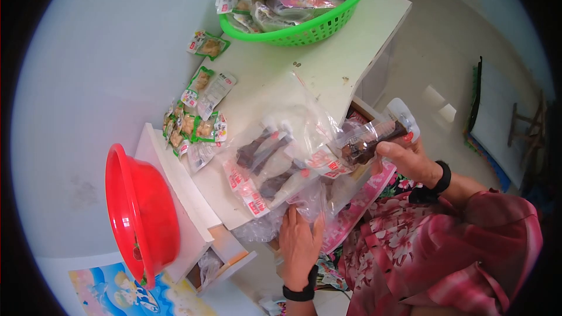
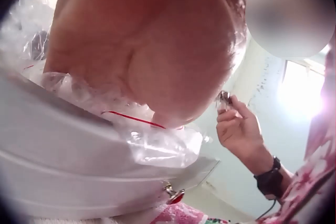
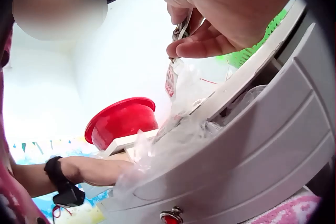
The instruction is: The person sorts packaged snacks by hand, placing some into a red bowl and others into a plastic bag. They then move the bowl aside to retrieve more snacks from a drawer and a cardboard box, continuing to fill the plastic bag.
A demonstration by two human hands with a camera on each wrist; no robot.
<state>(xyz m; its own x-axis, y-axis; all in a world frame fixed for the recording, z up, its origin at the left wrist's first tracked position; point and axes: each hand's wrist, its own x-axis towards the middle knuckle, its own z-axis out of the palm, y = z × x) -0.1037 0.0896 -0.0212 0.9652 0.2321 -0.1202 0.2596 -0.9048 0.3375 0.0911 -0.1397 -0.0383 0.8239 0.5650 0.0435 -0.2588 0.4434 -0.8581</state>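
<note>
White table [image 1: 275,76]: just beyond both hands.
Red plastic basin [image 1: 153,216]: left of the left hand.
Green plastic basket [image 1: 304,34]: beyond the right hand, holding packets.
Clear plastic bag [image 1: 275,167]: beyond the left hand; red-and-white printing, illegible.
Left hand [image 1: 301,243]: against the bag's plastic, fingertips hidden; grip and opening cannot be told.
Right hand [image 1: 410,158]: nearly closed, thumb and fingers pinching dark-filled packet [image 1: 372,147].
Packet label: red mark, unreadable.
</note>
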